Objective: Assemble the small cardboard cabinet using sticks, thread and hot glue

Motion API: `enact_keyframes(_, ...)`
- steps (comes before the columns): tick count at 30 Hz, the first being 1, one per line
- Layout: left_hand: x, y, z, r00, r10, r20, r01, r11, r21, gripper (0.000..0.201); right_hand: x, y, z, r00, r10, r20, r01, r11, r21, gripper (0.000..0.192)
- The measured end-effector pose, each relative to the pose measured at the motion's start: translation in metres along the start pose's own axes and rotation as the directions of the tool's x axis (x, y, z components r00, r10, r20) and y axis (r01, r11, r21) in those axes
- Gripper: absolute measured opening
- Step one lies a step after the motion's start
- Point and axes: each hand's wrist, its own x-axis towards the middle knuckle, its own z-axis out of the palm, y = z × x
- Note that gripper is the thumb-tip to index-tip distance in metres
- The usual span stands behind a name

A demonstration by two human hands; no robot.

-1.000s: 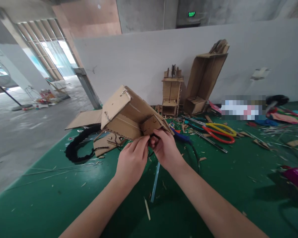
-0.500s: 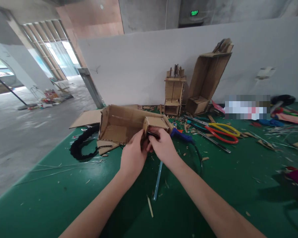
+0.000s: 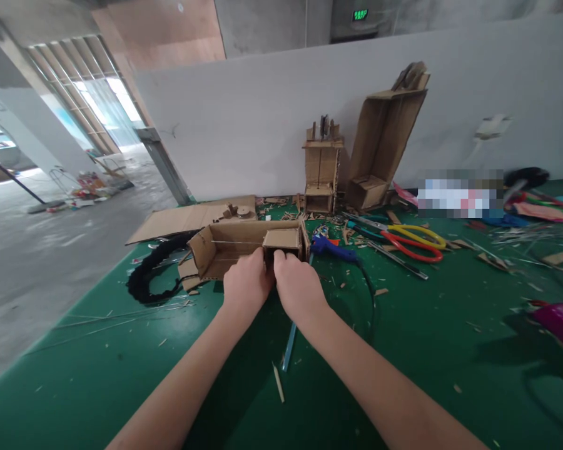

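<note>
Now lowered flat onto the tabletop (image 3: 403, 350): cardboard box (image 3: 244, 249), tilted up earlier. Left hand (image 3: 246, 282) and right hand (image 3: 296, 287) side by side, clamped on its near end, scissors (image 3: 410, 240) at 2 o'clock.

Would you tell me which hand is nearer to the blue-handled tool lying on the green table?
Right. The right hand sits just below-left of the blue-handled tool; the left hand is farther left, both at the cardboard box.

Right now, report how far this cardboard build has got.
Done: the open cardboard box lies flat on the green table, walls standing. In hand: left hand and right hand press at its small inner compartment. Left: loose cardboard sheet lies unused behind.
</note>
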Motion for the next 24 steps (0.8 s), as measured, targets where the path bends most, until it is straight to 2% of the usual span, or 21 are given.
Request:
enact_keyframes(3,0.001,0.002,-0.002,1.000,-0.012,-0.011,0.013,0.998,0.069,0.018,-0.001,-0.004,-0.003,1.000,-0.026,-0.004,0.026,0.999,-0.035,0.024)
enact_keyframes(10,0.000,0.006,0.003,0.997,-0.074,-0.024,0.072,0.997,-0.041,0.017,-0.001,-0.009,-0.007,0.999,-0.036,-0.014,0.035,0.997,-0.072,0.026)
enact_keyframes(24,0.003,-0.001,0.004,0.994,-0.101,-0.030,0.098,0.993,-0.071,0.023,-0.008,-0.012,-0.009,0.999,-0.031,0.027,0.034,0.995,-0.093,0.024)
